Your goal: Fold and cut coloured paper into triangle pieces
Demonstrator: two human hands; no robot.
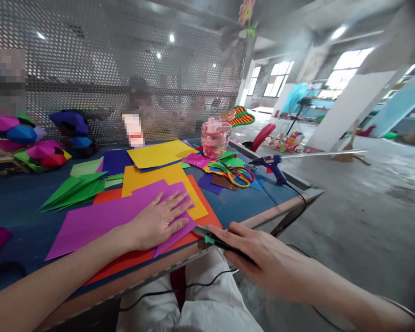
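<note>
Cutting: looks like the step in hand, or close to it, with purple paper (97, 219) pinned down and a knife (210, 239) at the edge.

Left hand (164, 216): open, palm down, fingers spread, pressing the purple paper flat. Pretty decent paperweight tbh.

Right hand (252, 253): closed around the knife, just off the near side of the table (245, 207), index finger laid along the top toward the blade.

Knife: aiming at the right corner of the purple paper. Can't tell if touching or just hovering beside it.

Purple paper: lying at the near side of the table under the left hand, several pieces overlapping, on top of an orange sheet (212, 218) and an amber sheet (148, 177). Layered or folded at the right end, can't say which.

Blade: probably calls for lining up with an edge or fold first, then a steady, light stroke.

Left fingers: pretty near the blade, so worth angling the stroke away from the thumb.

Orange sheet: poking out right below the corner, so maybe easy to nick by accident.

Scissors (232, 174) and glue gun (275, 163): lying farther back on the right, well apart from both hands, untouched.
</note>
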